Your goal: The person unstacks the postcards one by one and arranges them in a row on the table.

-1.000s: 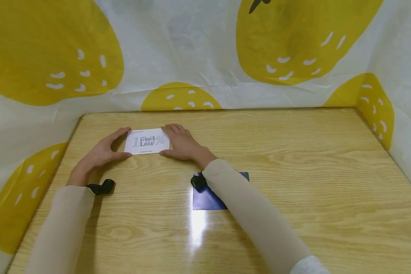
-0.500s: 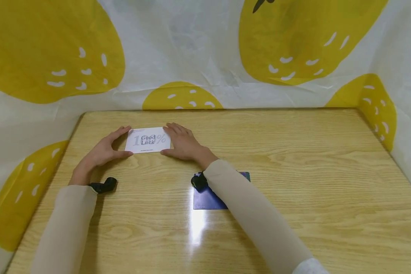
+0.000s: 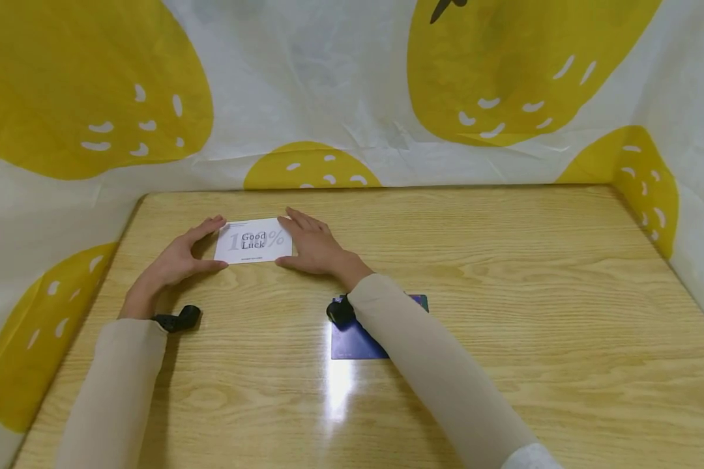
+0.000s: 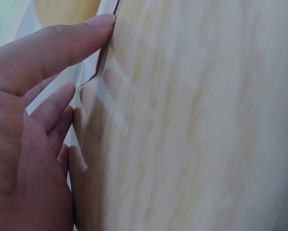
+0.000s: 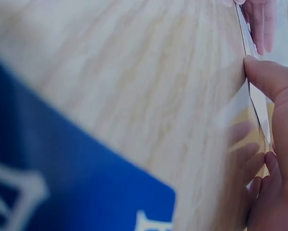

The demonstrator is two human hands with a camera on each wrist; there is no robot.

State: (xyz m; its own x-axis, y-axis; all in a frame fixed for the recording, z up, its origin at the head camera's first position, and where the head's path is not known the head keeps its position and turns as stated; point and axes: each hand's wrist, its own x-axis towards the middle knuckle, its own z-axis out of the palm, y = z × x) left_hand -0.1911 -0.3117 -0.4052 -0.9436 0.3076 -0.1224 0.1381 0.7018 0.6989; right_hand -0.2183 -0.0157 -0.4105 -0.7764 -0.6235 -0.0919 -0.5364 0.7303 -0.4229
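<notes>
A white card printed "Good Luck" over a pale "100%" lies at the far left of the wooden table. My left hand pinches its left end, thumb at the near corner and fingers at the far one. At the opposite end my right hand grips the card the same way. In the left wrist view, the thumb presses the edge of the card, close over the tabletop. The right wrist view has the other thumb along the near edge.
A dark blue, glossy flat piece lies on the table partly hidden under my right forearm; its blue corner with white lettering fills the lower left of the right wrist view. Yellow-patterned white cloth surrounds the table.
</notes>
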